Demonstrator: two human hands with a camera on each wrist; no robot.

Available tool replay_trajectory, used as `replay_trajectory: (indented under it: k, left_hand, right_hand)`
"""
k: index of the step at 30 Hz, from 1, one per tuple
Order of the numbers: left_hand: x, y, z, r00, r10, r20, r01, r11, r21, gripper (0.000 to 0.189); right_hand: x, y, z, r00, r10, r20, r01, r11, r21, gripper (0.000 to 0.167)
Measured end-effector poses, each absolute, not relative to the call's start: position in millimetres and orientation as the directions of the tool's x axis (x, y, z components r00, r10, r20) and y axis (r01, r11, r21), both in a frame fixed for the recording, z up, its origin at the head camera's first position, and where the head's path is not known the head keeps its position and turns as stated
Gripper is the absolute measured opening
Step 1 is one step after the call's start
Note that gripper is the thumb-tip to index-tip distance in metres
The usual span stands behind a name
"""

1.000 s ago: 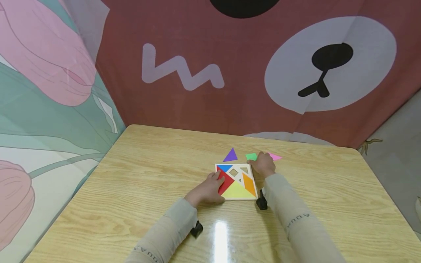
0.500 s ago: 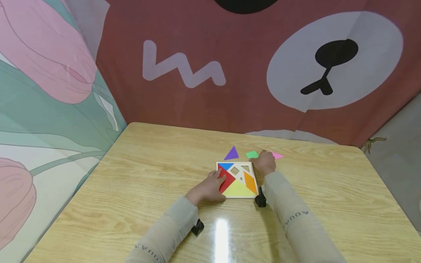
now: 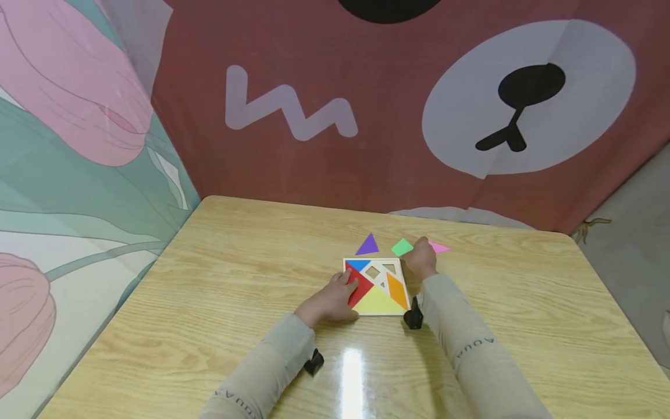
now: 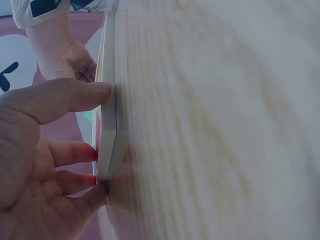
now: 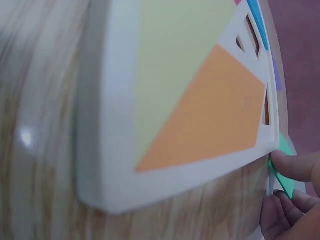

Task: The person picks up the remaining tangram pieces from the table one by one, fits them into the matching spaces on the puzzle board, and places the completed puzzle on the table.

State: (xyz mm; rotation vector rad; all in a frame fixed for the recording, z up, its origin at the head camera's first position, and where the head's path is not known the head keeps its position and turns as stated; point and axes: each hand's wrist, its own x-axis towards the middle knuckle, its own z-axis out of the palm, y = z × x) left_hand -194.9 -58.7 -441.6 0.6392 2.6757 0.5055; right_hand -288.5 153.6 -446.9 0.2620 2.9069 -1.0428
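The board [image 5: 119, 165] is steadied on the table [image 3: 235, 279] by the left hand [image 3: 335, 301], its fingers spread onto the red piece [image 3: 362, 291] and its thumb set against the near edge, presumably so that sliding is prevented. Just beyond the board's far right corner, the green piece [image 3: 402, 247] is pinched between thumb and fingers by the right hand [image 3: 421, 259], probably for a firm hold. On either side, the purple piece [image 3: 369, 246] and the pink piece [image 3: 438, 247] are laid within reach

Fabric-screened nook, cartoon drape [image 3: 387, 116], flower drape [image 3: 89, 163], wood-grain table [image 3: 251, 262]
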Motion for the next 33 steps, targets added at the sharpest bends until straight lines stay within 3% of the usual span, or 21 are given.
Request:
replay_trajectory:
  k: [16, 33]
  left_hand:
    - [-192.8, -57.2, -441.0, -0.842, 0.477, -0.253, 0.343, 0.835, 0.431, 0.074]
    - [-193.9, -58.3, -441.7, -0.845, 0.472, -0.253, 0.330, 0.830, 0.449, 0.075]
  right_hand:
    - [-287.1, 159.5, -461.2, -0.940, 0.340, -0.014, 0.200, 0.519, -0.831, 0.020]
    - [-280.1, 156.3, -450.3, -0.927, 0.345, -0.150, 0.218, 0.168, -0.961, 0.018]
